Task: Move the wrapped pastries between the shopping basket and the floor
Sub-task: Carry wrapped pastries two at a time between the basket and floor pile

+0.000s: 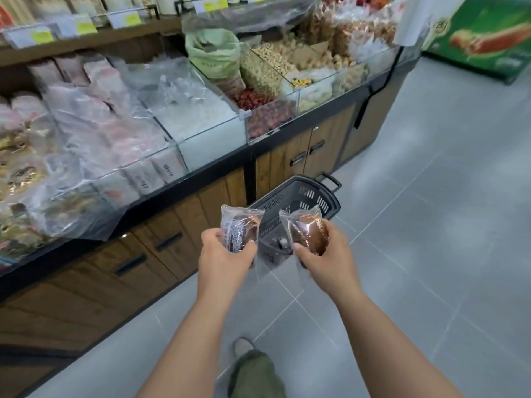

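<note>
A dark grey shopping basket [309, 193] stands on the grey tiled floor [416, 254] beside the counter. My left hand [222, 254] grips one wrapped pastry [240, 228], brown in clear printed plastic. My right hand [327, 254] grips a second wrapped pastry [306, 235], also brown in clear wrap. Both pastries hang in the air above the near end of the basket. Something small lies inside the basket, mostly hidden behind the wrappers.
A wooden-fronted display counter [172, 242] with glass bins of bagged snacks and dried goods runs along the left. A green cabinet [488, 35] stands far right. My leg and shoe [250, 366] are below on the tiles.
</note>
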`<state>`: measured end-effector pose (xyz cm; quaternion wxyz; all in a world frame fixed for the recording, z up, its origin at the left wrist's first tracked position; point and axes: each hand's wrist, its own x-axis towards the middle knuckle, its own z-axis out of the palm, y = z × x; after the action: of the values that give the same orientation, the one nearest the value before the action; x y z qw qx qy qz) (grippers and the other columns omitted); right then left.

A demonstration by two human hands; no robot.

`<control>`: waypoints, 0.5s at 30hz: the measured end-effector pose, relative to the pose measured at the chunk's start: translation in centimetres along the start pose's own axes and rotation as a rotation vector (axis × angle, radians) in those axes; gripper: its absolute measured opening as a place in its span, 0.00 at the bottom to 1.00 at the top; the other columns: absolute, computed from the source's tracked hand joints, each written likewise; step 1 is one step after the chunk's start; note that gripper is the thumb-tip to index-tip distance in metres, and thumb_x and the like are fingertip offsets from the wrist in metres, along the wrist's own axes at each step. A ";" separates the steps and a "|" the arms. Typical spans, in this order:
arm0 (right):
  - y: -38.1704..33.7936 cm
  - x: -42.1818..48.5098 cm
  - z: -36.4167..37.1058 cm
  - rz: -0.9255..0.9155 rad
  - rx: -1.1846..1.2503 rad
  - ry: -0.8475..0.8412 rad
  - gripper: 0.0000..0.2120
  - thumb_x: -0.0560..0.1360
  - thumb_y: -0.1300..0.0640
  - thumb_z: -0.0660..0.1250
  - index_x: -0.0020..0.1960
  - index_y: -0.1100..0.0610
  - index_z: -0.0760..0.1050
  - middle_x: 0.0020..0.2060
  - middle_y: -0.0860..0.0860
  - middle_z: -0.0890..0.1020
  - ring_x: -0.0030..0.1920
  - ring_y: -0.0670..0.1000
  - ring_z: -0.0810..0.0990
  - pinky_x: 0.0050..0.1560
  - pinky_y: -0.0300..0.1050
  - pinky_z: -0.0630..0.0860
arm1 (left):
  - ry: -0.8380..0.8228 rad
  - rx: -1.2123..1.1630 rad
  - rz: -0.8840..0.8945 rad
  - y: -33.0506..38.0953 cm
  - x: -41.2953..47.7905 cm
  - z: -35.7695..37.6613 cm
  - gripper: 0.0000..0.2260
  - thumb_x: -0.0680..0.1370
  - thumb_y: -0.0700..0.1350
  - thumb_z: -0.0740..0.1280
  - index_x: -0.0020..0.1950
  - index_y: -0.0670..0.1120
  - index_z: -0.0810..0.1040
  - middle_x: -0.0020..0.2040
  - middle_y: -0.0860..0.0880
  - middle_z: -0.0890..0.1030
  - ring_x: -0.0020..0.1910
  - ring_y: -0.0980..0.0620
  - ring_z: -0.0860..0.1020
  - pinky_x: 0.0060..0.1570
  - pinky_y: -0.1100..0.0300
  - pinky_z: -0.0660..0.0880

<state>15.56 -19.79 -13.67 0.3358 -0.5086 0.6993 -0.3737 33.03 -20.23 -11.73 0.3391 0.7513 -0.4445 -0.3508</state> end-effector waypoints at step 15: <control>0.1 22.5 1.9 0.048 -0.101 -0.036 0.26 0.66 0.50 0.73 0.62 0.46 0.72 0.51 0.44 0.79 0.52 0.46 0.77 0.50 0.43 0.76 | -0.131 0.136 -0.066 7.9 20.2 9.3 0.28 0.73 0.53 0.71 0.65 0.45 0.63 0.38 0.60 0.66 0.35 0.62 0.69 0.35 0.59 0.72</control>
<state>11.37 -41.71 -16.77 0.3312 -0.5144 0.7231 -0.3206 29.14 -43.33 -14.66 0.2457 0.7622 -0.4636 -0.3791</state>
